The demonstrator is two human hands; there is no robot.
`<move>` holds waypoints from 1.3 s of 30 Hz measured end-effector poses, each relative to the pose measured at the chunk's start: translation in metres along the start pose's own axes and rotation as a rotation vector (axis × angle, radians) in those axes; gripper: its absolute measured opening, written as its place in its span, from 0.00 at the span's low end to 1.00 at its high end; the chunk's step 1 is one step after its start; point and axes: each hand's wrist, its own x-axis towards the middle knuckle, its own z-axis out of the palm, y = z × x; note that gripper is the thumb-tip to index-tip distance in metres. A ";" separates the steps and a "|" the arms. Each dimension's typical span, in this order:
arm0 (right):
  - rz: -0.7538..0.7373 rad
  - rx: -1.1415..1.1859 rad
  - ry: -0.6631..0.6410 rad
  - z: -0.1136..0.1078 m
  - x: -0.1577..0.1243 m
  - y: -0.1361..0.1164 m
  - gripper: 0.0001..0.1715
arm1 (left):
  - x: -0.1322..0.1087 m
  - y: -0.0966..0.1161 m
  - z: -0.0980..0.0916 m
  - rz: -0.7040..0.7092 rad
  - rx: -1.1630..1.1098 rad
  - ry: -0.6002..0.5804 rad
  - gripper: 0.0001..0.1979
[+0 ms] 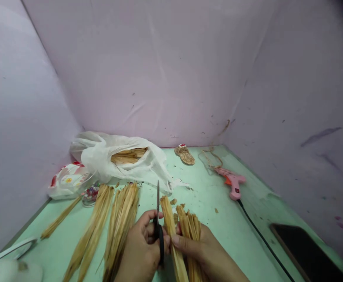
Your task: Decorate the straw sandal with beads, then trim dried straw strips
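Observation:
My left hand (144,244) is closed around black-handled scissors (158,219), whose blades point up and away from me. In my right hand (202,248) are several dried, straw-coloured leaf strips (190,223), gripped in a bunch. One wider strip (169,219) stands apart from that bunch under my right thumb, just right of the scissors, and my left fingertips come close to it. The lower ends of the strips run out of the picture. To the left of my left hand lie more bundles of dried strips (122,219) on the green table.
A white plastic bag (100,154) with dried strips inside lies at the back left, near a container of beads (91,194). Toward the back sits a small woven slipper (185,154). A pink glue gun (233,182) with a black cord and a dark phone (303,250) are on the right.

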 end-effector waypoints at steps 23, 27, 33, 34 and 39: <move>-0.052 -0.280 0.147 -0.013 -0.013 -0.037 0.17 | -0.004 0.051 -0.047 0.107 0.782 -0.429 0.09; -0.050 -0.294 0.146 -0.012 -0.015 -0.039 0.14 | -0.002 0.049 -0.049 0.102 0.710 -0.426 0.08; -0.055 -0.360 0.174 -0.013 -0.016 -0.039 0.13 | 0.003 0.036 -0.046 0.097 0.561 -0.432 0.06; -0.054 -0.370 0.168 -0.014 -0.016 -0.039 0.13 | 0.004 0.035 -0.046 0.102 0.536 -0.438 0.06; -0.057 -0.382 0.162 -0.018 -0.015 -0.040 0.14 | 0.006 0.035 -0.046 -0.089 0.492 -0.436 0.10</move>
